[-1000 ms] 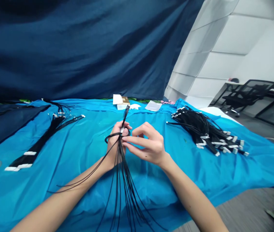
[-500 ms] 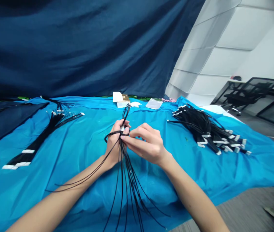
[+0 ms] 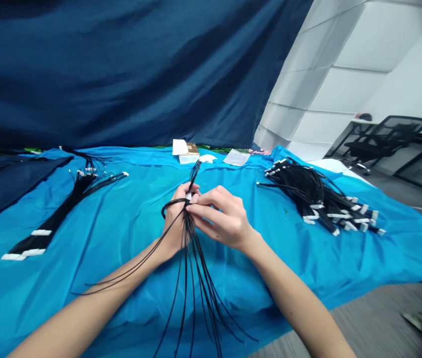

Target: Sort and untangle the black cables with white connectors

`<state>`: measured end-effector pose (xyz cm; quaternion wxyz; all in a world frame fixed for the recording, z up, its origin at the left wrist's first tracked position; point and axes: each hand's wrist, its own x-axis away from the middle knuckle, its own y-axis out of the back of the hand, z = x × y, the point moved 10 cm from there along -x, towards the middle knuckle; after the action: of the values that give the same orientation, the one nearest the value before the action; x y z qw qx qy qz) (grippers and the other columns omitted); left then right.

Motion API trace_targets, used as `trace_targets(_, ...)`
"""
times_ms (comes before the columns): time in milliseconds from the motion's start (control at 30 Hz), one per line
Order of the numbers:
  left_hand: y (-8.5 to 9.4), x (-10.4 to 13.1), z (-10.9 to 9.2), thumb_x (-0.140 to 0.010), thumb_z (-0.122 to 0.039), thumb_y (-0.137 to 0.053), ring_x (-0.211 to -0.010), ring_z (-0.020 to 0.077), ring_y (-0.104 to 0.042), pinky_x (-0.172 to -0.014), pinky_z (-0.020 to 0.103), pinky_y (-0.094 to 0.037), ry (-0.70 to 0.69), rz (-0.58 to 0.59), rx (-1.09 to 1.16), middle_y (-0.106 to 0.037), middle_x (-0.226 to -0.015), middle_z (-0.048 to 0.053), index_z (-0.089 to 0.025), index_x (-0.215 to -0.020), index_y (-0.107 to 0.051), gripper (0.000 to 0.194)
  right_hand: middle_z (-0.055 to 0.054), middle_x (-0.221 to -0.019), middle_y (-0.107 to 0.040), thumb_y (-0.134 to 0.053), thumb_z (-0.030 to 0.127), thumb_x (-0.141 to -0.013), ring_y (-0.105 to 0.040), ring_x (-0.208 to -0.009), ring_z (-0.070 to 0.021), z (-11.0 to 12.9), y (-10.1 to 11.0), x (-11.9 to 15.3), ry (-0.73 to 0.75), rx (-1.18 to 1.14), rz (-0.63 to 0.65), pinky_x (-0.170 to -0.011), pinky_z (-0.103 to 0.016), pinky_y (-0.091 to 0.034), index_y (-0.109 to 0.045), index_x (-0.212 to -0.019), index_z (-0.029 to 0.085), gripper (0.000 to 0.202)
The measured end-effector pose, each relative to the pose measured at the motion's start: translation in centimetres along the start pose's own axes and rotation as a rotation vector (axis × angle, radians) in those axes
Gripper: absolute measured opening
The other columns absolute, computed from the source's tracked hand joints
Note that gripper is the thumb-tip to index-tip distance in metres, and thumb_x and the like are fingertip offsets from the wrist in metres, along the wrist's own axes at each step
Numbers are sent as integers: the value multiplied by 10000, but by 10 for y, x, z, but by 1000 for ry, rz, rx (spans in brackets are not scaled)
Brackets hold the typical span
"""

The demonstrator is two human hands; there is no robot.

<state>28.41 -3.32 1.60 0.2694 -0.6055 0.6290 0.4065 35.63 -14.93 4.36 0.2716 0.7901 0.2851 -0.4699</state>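
Note:
A bundle of thin black cables point(image 3: 199, 253) hangs from my hands in the middle, its loose ends fanning down toward me. My left hand point(image 3: 176, 219) is closed round the bundle near a small white connector point(image 3: 189, 196). From the right, my right hand point(image 3: 225, 216) pinches the cables with thumb and fingertips just below that connector. A black loop point(image 3: 165, 206) curves out over the left hand. Two strands run down across my left forearm, and the bundle's far end sticks up beyond the fingers.
Black cables with white connectors lie on the blue cloth point(image 3: 139, 189), one bundle point(image 3: 59, 214) at left and a larger pile point(image 3: 318, 194) at right. At the back are a small box point(image 3: 189, 158) and a clear packet point(image 3: 236, 157). An office chair point(image 3: 389, 139) stands far right.
My right fingertips have moved slightly up and closer together at the cables below the connector. The view has shifted slightly. My left hand keeps its hold.

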Motion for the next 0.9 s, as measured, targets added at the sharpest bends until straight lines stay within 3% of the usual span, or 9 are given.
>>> trace_targets(100,1,1,-2,-825,-240,-455,-817,141,-581,-725,261,-466,56,-15,53,-589,-919,33,-201,-973,-486,156,-32,-754,-596,-560,145,-768,-532,-695,-108,-14,5,0,-155,-150,-65,-619,-258,-475,-626,-828,180,95)
trace_targets(267,4,-1,-16,-809,-267,-476,-770,147,-572,-669,262,-459,23,-55,47,-578,-847,27,-201,-912,-489,123,-27,-761,-571,-583,173,-747,-529,-669,-105,-39,7,5,-424,-414,-113,-505,-228,-435,-651,-825,191,104)
trace_targets(367,6,-2,-15,-786,-252,-502,-765,136,-564,-662,253,-453,45,-83,50,-578,-858,21,-197,-888,-494,116,-11,-748,-564,-599,162,-735,-523,-660,-98,-51,3,11,-567,-593,-158,-528,-231,-444,-665,-808,204,107)
trace_targets(567,-1,-2,-1,-799,-250,-485,-725,114,-561,-688,254,-447,133,-83,163,-585,-824,14,-178,-903,-518,131,-12,-788,-609,-558,229,-781,-586,-813,-134,-78,-7,29,-908,-1161,-405,-748,-307,-503,-636,-737,188,98)
trace_targets(633,-2,-2,4,-797,-257,-482,-717,115,-562,-694,263,-446,169,-90,185,-579,-809,13,-174,-905,-519,141,9,-727,-584,-562,285,-786,-579,-764,-104,-91,-7,40,-1031,-1263,-517,-722,-265,-504,-614,-735,187,122)
trace_targets(767,-3,-1,8,-807,-272,-470,-739,123,-570,-700,272,-441,174,-72,147,-585,-800,19,-173,-911,-523,153,63,-605,-430,-593,351,-763,-443,-515,-27,-127,9,60,-1119,-1158,-680,-483,-148,-409,-605,-840,202,168)
trace_targets(900,-3,-1,7,-831,-310,-450,-799,131,-561,-728,284,-435,74,-12,47,-585,-853,28,-187,-962,-523,194,37,-674,-452,-578,344,-774,-357,-466,-25,-143,43,68,-1009,-709,-745,-370,-170,-260,-622,-955,223,222)
